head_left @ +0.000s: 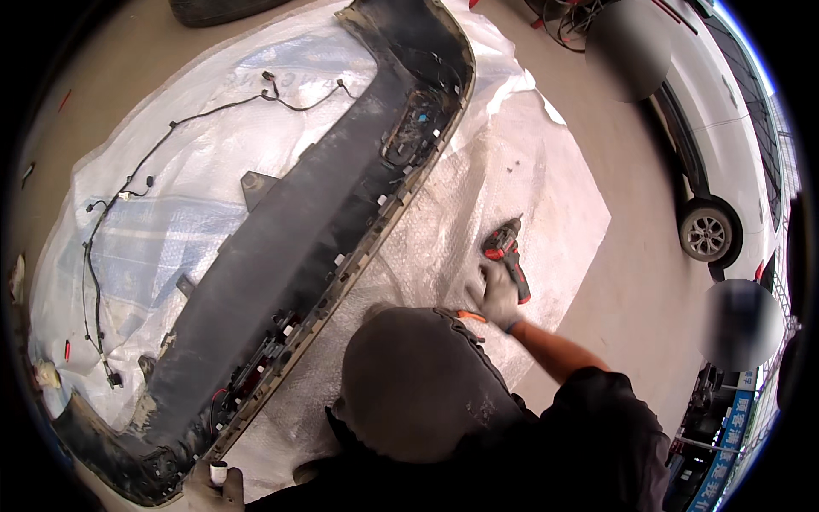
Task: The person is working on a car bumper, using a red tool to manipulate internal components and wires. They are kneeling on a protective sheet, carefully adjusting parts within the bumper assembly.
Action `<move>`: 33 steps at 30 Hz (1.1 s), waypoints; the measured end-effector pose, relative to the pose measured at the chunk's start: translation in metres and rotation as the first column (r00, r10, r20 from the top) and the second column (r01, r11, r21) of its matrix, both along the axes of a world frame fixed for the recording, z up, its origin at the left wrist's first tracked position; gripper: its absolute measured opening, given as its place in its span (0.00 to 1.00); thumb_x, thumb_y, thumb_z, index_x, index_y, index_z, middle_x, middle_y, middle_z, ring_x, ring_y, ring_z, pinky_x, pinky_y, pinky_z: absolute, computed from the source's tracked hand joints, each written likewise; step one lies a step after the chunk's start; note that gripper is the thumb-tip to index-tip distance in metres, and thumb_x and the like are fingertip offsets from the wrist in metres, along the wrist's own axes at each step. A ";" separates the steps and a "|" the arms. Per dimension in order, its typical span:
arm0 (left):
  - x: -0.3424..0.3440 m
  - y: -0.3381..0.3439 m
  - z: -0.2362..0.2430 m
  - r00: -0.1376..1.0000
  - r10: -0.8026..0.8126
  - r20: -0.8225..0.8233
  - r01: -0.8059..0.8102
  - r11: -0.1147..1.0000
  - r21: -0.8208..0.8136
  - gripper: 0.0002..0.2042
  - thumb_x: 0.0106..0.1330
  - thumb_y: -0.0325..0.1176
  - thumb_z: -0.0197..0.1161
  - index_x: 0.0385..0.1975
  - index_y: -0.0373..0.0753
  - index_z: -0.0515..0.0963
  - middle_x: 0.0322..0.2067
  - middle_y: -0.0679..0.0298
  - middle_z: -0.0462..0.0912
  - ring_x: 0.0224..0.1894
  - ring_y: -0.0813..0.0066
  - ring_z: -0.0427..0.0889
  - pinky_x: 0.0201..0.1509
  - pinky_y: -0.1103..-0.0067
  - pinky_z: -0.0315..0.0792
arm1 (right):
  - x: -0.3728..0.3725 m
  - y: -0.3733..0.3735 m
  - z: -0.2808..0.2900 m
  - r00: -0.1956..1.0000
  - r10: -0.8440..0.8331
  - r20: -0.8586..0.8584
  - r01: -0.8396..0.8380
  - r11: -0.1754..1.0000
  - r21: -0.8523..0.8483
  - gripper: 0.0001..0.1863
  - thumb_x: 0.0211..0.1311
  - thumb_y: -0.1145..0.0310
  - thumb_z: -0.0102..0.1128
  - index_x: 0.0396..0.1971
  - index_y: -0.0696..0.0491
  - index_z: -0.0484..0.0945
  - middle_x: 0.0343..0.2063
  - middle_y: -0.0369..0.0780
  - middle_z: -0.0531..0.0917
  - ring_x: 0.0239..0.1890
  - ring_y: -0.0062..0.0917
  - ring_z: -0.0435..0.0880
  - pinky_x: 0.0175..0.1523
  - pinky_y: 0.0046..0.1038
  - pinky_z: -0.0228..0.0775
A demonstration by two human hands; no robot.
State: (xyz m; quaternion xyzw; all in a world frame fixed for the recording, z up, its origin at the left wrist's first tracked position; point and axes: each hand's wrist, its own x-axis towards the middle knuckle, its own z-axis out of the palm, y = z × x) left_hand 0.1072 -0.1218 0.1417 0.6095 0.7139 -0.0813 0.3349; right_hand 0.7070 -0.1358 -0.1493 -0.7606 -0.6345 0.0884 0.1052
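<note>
A long black car bumper [281, 230] lies inner side up, slanting from far right to near left. At its near end my gloved left hand [213, 495] is closed, a small white cylindrical piece [219, 472] between thumb and finger. My gloved right hand [498, 294], smeared by motion, is right beside the handle of a red and black cordless drill [505, 249]. Whether its fingers grip the handle cannot be made out. An orange-handled tool [470, 315] is just left of that hand. My bent knee [418, 375] in dark cloth rises between the hands.
Bubble-wrap sheeting [546, 188] covers the floor under the bumper. Left of the bumper lies a black wiring harness [101, 299] with connectors, near a small red object [67, 350]. A white car [725, 128] stands at the right, a tyre [217, 10] at the far left.
</note>
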 end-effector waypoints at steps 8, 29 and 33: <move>0.010 0.012 -0.016 0.990 0.140 0.034 -0.143 0.985 0.096 0.19 0.72 0.44 0.64 0.39 0.28 0.79 0.26 0.52 0.80 0.26 0.71 0.74 0.29 0.71 0.70 | 0.210 0.211 -0.012 0.842 -0.410 0.350 0.493 0.848 -0.194 0.41 0.58 0.55 0.63 0.71 0.50 0.61 0.68 0.53 0.67 0.61 0.50 0.78 0.66 0.43 0.71; 0.203 0.165 -0.129 0.130 0.442 0.888 -0.686 0.686 -0.241 0.04 0.65 0.27 0.60 0.30 0.35 0.74 0.22 0.61 0.79 0.22 0.73 0.76 0.29 0.77 0.72 | 0.256 0.243 -0.065 0.880 -0.336 0.336 0.431 0.863 -0.263 0.15 0.62 0.70 0.52 0.47 0.54 0.78 0.51 0.54 0.82 0.54 0.51 0.81 0.58 0.46 0.75; 0.210 0.159 -0.137 -0.037 0.465 0.885 -0.654 0.658 -0.373 0.04 0.66 0.25 0.58 0.29 0.36 0.72 0.22 0.59 0.77 0.22 0.72 0.75 0.27 0.75 0.71 | 0.221 0.238 -0.050 0.844 -0.477 0.247 0.516 0.847 -0.126 0.13 0.61 0.69 0.55 0.44 0.54 0.81 0.48 0.54 0.83 0.54 0.50 0.82 0.59 0.45 0.74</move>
